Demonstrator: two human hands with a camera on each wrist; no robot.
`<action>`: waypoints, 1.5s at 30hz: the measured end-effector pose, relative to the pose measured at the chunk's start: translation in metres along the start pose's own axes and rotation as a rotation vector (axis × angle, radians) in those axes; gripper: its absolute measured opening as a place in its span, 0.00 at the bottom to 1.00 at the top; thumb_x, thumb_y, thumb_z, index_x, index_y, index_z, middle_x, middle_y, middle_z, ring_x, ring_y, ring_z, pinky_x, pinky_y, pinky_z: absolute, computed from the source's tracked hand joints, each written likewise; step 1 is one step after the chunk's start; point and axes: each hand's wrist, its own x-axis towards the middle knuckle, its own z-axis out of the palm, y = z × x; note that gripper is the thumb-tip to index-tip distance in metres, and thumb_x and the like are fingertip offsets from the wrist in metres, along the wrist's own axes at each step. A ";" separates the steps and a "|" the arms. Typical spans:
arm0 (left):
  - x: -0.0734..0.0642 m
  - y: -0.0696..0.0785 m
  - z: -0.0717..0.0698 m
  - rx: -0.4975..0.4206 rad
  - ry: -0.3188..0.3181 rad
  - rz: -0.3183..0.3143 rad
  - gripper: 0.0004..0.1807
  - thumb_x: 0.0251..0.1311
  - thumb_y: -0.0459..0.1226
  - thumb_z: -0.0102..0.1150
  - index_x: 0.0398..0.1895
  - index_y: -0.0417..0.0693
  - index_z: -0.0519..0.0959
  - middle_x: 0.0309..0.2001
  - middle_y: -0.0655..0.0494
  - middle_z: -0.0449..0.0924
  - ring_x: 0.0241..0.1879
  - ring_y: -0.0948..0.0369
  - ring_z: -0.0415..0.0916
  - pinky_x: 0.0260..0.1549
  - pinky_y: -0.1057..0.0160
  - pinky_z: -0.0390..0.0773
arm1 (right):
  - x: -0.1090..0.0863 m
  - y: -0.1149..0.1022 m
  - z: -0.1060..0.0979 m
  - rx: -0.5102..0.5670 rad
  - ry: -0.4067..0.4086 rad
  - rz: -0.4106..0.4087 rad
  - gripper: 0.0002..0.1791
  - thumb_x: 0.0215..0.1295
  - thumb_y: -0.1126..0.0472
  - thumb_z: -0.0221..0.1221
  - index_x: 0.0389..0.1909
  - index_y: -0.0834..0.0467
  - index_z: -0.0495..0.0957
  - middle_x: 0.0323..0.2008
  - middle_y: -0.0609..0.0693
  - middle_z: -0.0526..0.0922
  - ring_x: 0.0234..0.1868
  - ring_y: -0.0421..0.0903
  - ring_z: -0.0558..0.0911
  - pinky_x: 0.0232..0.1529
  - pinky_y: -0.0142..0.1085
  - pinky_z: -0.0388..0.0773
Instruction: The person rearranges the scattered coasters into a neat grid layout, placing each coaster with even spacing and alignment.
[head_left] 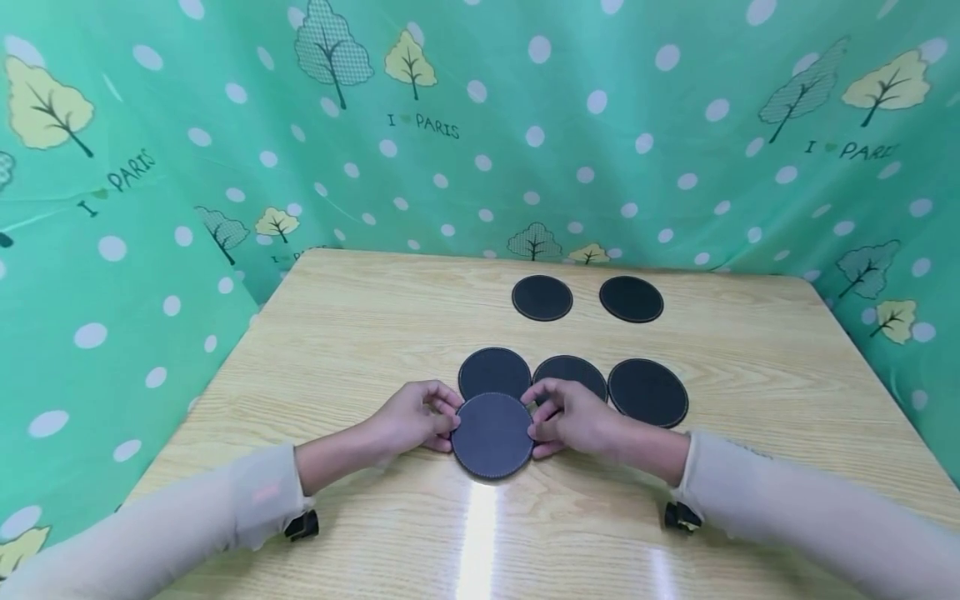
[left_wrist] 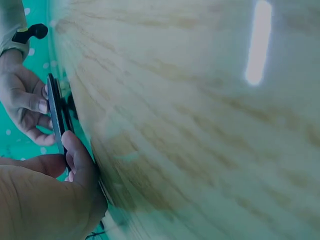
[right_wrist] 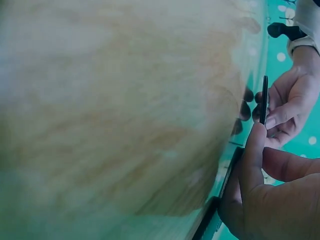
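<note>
Both hands pinch the held disc (head_left: 492, 442) between thumb and curled fingers, each gripping its rim at opposite sides: the left hand (head_left: 420, 418) at 9 o'clock, the right hand (head_left: 577, 418) at 3 o'clock. Neither is spread wide; the gap in each is only about the disc's thickness. The held disc is dark and round, with a stitched rim, and is raised just above the surface (head_left: 337, 333); the right wrist view shows it edge-on as a thin bar.

Taking the held disc as the clock's centre in the head view, a second disc (head_left: 495, 371) lies at 12 o'clock, its near edge covered by the held one. A third disc (head_left: 573, 368) lies at 2 o'clock, partly hidden behind the right hand, and a fourth disc (head_left: 649, 392) sits between 2 and 3, just beside the third. Farther off, a fifth disc (head_left: 542, 297) lies near 1 o'clock and a sixth disc (head_left: 632, 298) between 1 and 2, a gap separating that pair. All five lie flat on the surface.

A strip of glare (head_left: 477, 542) shines at 6 o'clock. Pale sleeves (head_left: 255, 493) cover both forearms. Green dotted cloth (head_left: 495, 150) hangs beyond the surface, towards 12.
</note>
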 end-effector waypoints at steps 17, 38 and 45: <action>-0.012 0.001 0.000 0.070 -0.048 -0.013 0.14 0.62 0.19 0.58 0.51 0.31 0.75 0.40 0.42 0.75 0.33 0.57 0.81 0.33 0.58 0.90 | -0.006 0.001 0.016 -0.076 0.002 0.013 0.20 0.56 0.85 0.59 0.50 0.73 0.73 0.37 0.60 0.75 0.32 0.47 0.83 0.37 0.44 0.90; -0.013 0.008 0.007 0.204 -0.017 -0.039 0.14 0.58 0.16 0.57 0.46 0.32 0.77 0.37 0.44 0.77 0.28 0.57 0.79 0.29 0.58 0.90 | -0.006 -0.001 0.018 -0.095 -0.021 0.049 0.21 0.56 0.83 0.64 0.53 0.75 0.76 0.39 0.60 0.76 0.34 0.46 0.83 0.40 0.43 0.90; -0.013 0.005 0.006 0.200 -0.020 -0.034 0.13 0.59 0.18 0.59 0.47 0.32 0.78 0.38 0.43 0.77 0.30 0.57 0.80 0.30 0.58 0.90 | -0.006 -0.002 0.015 -0.105 -0.052 0.043 0.23 0.56 0.82 0.65 0.54 0.75 0.76 0.42 0.62 0.77 0.35 0.47 0.82 0.40 0.43 0.90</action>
